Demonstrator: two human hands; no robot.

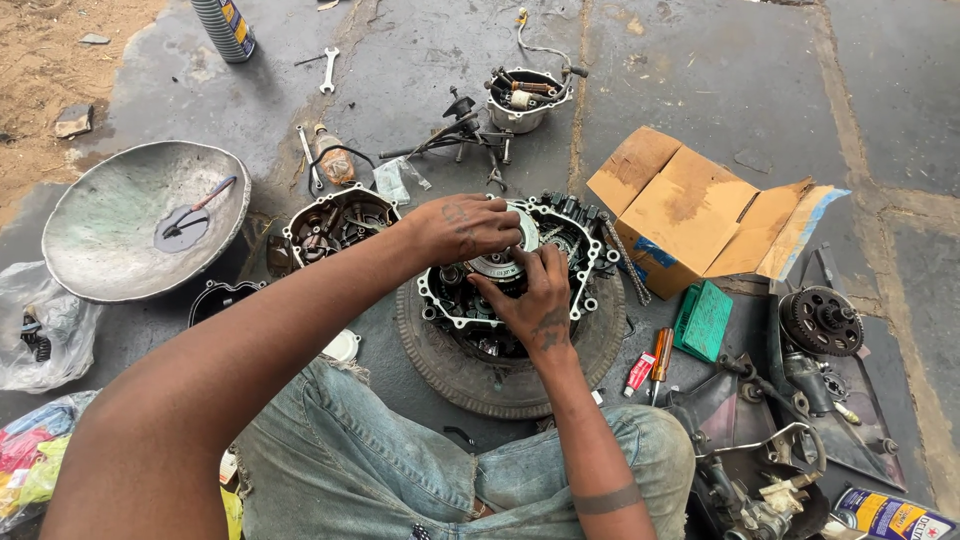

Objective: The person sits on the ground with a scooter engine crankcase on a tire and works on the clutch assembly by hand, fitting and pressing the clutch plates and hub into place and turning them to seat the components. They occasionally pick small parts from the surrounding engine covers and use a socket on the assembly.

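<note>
On the old tyre lay the engine case, its round gear directly beneath both hands: left hand cupped over it from above, right hand pinching its near edge.

Engine case on tyre, box right.

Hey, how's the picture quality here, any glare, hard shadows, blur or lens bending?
Head view: soft, even daylight with only faint shadows under the open grey engine case and worn black tyre; no strong glare, just a dull sheen on the dented round metal basin; both hands, left and right, look sharp; wide-angle lens bends the frame's edges, stretching the near forearm.
</note>
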